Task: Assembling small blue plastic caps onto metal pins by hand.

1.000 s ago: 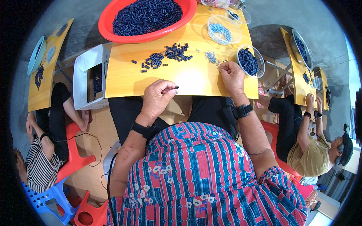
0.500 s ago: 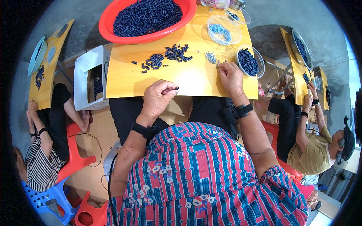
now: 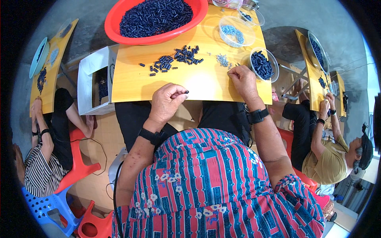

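Near the table's front edge, my left hand (image 3: 168, 101) pinches a small dark cylindrical piece (image 3: 186, 92) between thumb and forefinger. My right hand (image 3: 244, 81) is closed in a pinch on the tabletop, beside a loose scatter of tiny silvery metal parts (image 3: 223, 60). Whatever its fingertips hold is too small to make out. Just right of that hand stands a clear round tub (image 3: 275, 75) full of dark cylinders (image 3: 261, 65). A loose pile of similar dark pieces (image 3: 186, 55) lies on the table beyond my left hand.
A large red basin (image 3: 113, 33) of dark pieces sits at the back left. Behind the metal parts is a clear bowl (image 3: 248, 41) with small bluish-silver parts. A white box (image 3: 93, 75) stands left of the yellow table (image 3: 139, 89). Co-workers sit at tables on both sides.
My hands have barely moved; both still pinch in nearly the same spots. The left co-worker's hands have risen to their table's edge, and the right co-worker's hands have drawn together.
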